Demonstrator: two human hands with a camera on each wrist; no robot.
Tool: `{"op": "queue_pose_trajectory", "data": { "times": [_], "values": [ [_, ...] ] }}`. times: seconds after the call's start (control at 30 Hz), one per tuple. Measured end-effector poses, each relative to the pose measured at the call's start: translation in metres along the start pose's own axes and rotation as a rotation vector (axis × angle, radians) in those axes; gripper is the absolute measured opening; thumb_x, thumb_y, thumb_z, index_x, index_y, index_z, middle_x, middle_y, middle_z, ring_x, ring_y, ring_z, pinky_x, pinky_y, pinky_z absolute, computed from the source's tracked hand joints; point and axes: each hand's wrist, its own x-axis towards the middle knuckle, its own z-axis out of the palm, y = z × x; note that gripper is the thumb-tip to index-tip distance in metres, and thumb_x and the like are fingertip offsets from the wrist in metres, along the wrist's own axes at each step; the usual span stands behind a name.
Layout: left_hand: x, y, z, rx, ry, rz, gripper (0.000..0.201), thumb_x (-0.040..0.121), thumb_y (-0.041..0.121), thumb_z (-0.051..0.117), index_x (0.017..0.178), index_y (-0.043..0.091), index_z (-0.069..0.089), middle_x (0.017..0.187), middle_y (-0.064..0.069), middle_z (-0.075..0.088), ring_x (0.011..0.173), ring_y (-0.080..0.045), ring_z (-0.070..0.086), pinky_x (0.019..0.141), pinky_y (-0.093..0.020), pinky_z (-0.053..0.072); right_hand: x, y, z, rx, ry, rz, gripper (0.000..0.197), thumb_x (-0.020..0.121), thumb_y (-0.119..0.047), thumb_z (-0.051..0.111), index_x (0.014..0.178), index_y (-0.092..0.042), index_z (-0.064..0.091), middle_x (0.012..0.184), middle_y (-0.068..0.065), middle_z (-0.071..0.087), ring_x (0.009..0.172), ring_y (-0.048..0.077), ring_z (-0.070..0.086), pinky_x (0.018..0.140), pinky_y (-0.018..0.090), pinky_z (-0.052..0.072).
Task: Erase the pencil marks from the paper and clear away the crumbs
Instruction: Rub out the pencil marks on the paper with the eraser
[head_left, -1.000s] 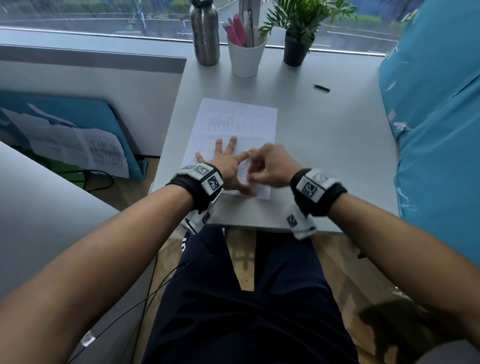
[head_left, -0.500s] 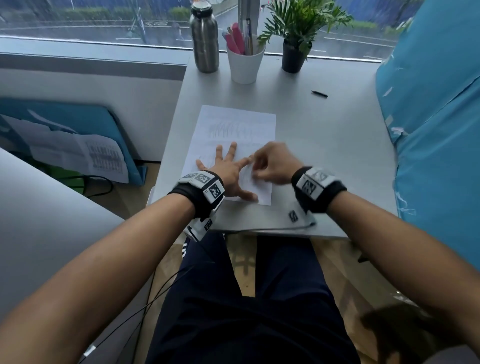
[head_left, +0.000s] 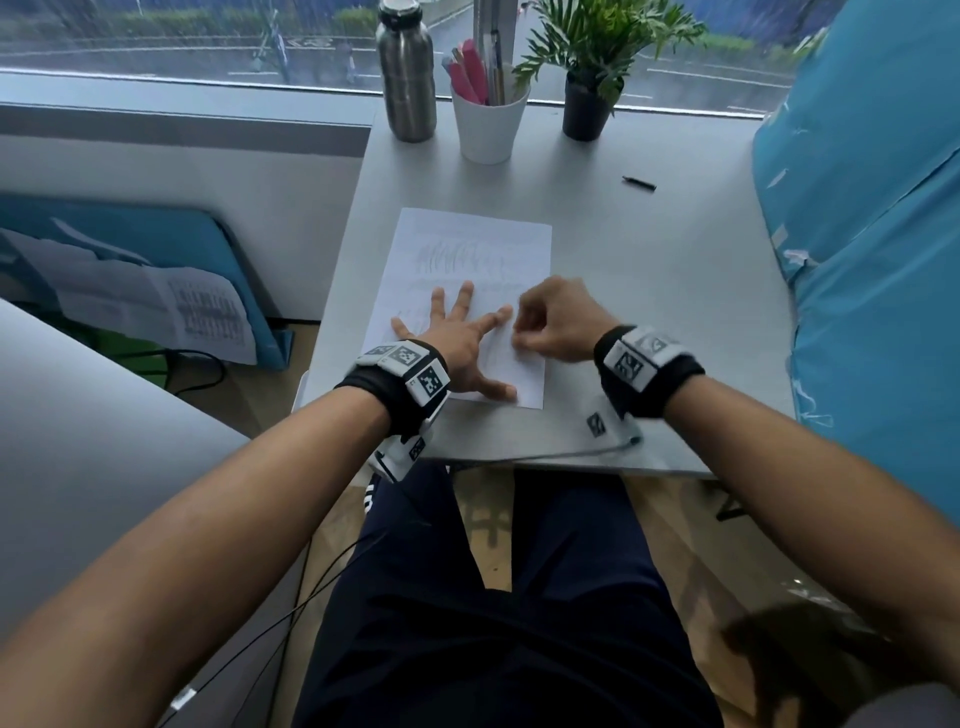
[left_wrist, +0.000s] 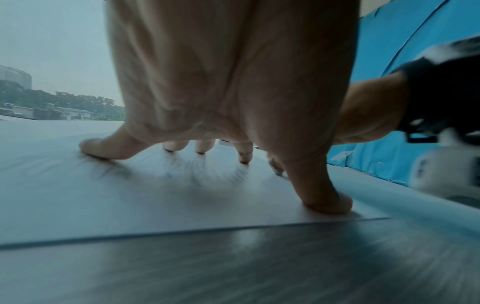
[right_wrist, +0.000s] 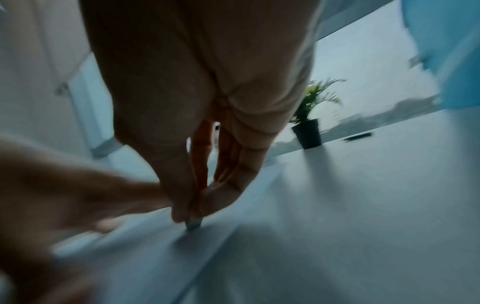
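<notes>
A white sheet of paper (head_left: 483, 244) with grey pencil scribbles (head_left: 457, 257) lies on the grey desk (head_left: 649, 291). My left hand (head_left: 457, 332) lies flat on the sheet's lower half, fingers spread, pressing it down; the left wrist view shows its fingertips (left_wrist: 327, 202) on the paper (left_wrist: 130, 197). Just to its right, my right hand (head_left: 556, 325) pinches a small eraser (right_wrist: 193, 224) between thumb and fingers, its tip on the paper (right_wrist: 161, 242) near the sheet's right edge. The eraser is hidden in the head view.
At the desk's far edge stand a steel bottle (head_left: 406, 78), a white cup of pens (head_left: 488, 122) and a potted plant (head_left: 589, 104). A small black pen (head_left: 639, 183) lies at right. A blue covered object (head_left: 872, 249) borders the desk's right side.
My right hand with the eraser has shifted slightly up and right along the sheet. The left hand has stayed pressed flat on the paper.
</notes>
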Motion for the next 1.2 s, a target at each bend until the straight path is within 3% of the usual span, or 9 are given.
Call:
{"op": "queue_pose_trajectory", "data": {
  "times": [0.13, 0.37, 0.5, 0.6, 0.73, 0.87, 1.0, 1.13, 1.2],
  "values": [
    [0.000, 0.001, 0.002, 0.009, -0.002, 0.005, 0.121, 0.058, 0.077, 0.073, 0.149, 0.054, -0.004, 0.158, 0.005, -0.032, 0.145, -0.032, -0.027, 0.101, -0.081, 0.001, -0.002, 0.001, 0.001, -0.040, -0.074, -0.029, 0.008, 0.071, -0.014, 0.078, 0.076, -0.009, 0.075, 0.067, 0.000, 0.068, 0.056, 0.005, 0.057, 0.053, 0.006, 0.040],
    [0.001, -0.001, 0.001, 0.027, -0.010, 0.010, 0.121, 0.059, 0.078, 0.071, 0.149, 0.054, -0.007, 0.156, 0.005, -0.035, 0.144, -0.031, -0.030, 0.101, -0.081, -0.001, -0.009, -0.006, 0.006, -0.041, -0.121, -0.090, 0.005, 0.072, -0.011, 0.077, 0.075, -0.010, 0.073, 0.069, -0.001, 0.069, 0.062, 0.011, 0.063, 0.060, 0.018, 0.051],
    [0.002, -0.003, 0.002, 0.026, -0.012, 0.009, 0.120, 0.059, 0.079, 0.071, 0.148, 0.056, -0.006, 0.156, 0.006, -0.035, 0.144, -0.031, -0.029, 0.101, -0.081, -0.002, 0.007, 0.006, -0.007, 0.002, 0.039, 0.037, 0.007, 0.071, -0.014, 0.077, 0.076, -0.010, 0.075, 0.073, 0.004, 0.072, 0.068, 0.016, 0.068, 0.067, 0.027, 0.057],
    [0.002, -0.005, 0.003, 0.030, -0.008, 0.025, 0.121, 0.057, 0.080, 0.071, 0.149, 0.054, -0.004, 0.156, 0.006, -0.035, 0.144, -0.030, -0.030, 0.101, -0.081, -0.002, -0.009, -0.010, 0.007, -0.041, -0.137, -0.110, 0.004, 0.071, -0.011, 0.076, 0.073, -0.010, 0.073, 0.069, 0.000, 0.070, 0.063, 0.012, 0.065, 0.062, 0.023, 0.054],
    [0.002, -0.003, 0.003, 0.033, 0.004, 0.019, 0.120, 0.058, 0.079, 0.072, 0.148, 0.056, -0.004, 0.157, 0.006, -0.033, 0.145, -0.031, -0.028, 0.101, -0.081, -0.001, 0.010, 0.007, -0.010, -0.005, 0.051, 0.044, 0.009, 0.071, -0.016, 0.077, 0.077, -0.010, 0.075, 0.074, 0.004, 0.073, 0.067, 0.014, 0.066, 0.065, 0.024, 0.055],
    [0.004, -0.006, 0.004, 0.032, 0.009, 0.032, 0.120, 0.057, 0.078, 0.072, 0.149, 0.054, -0.001, 0.157, 0.007, -0.033, 0.145, -0.030, -0.028, 0.101, -0.081, -0.002, -0.006, -0.014, 0.017, -0.037, -0.138, -0.121, 0.005, 0.070, -0.013, 0.076, 0.074, -0.010, 0.074, 0.070, 0.003, 0.071, 0.058, 0.009, 0.061, 0.054, 0.013, 0.046],
    [0.002, -0.004, 0.004, 0.040, 0.010, 0.031, 0.119, 0.058, 0.079, 0.070, 0.148, 0.056, -0.004, 0.157, 0.006, -0.033, 0.145, -0.031, -0.028, 0.101, -0.081, -0.002, 0.013, 0.000, -0.002, -0.016, 0.047, 0.024, 0.010, 0.070, -0.018, 0.078, 0.074, -0.010, 0.074, 0.074, 0.005, 0.073, 0.064, 0.013, 0.064, 0.057, 0.015, 0.046],
    [0.004, -0.007, 0.004, 0.035, 0.009, 0.038, 0.121, 0.057, 0.080, 0.071, 0.148, 0.055, -0.004, 0.157, 0.006, -0.033, 0.145, -0.030, -0.029, 0.100, -0.081, -0.003, -0.001, -0.014, 0.017, -0.073, -0.122, -0.112, 0.004, 0.071, -0.013, 0.075, 0.073, -0.009, 0.074, 0.070, 0.004, 0.072, 0.060, 0.013, 0.063, 0.055, 0.015, 0.047],
    [0.003, -0.005, 0.005, 0.038, 0.002, 0.039, 0.119, 0.058, 0.080, 0.070, 0.148, 0.056, -0.004, 0.157, 0.007, -0.033, 0.145, -0.030, -0.029, 0.100, -0.081, -0.004, 0.011, -0.001, 0.002, -0.050, -0.022, -0.001, 0.008, 0.072, -0.016, 0.077, 0.075, -0.009, 0.074, 0.073, 0.005, 0.072, 0.062, 0.013, 0.062, 0.055, 0.012, 0.044]
  ]
}}
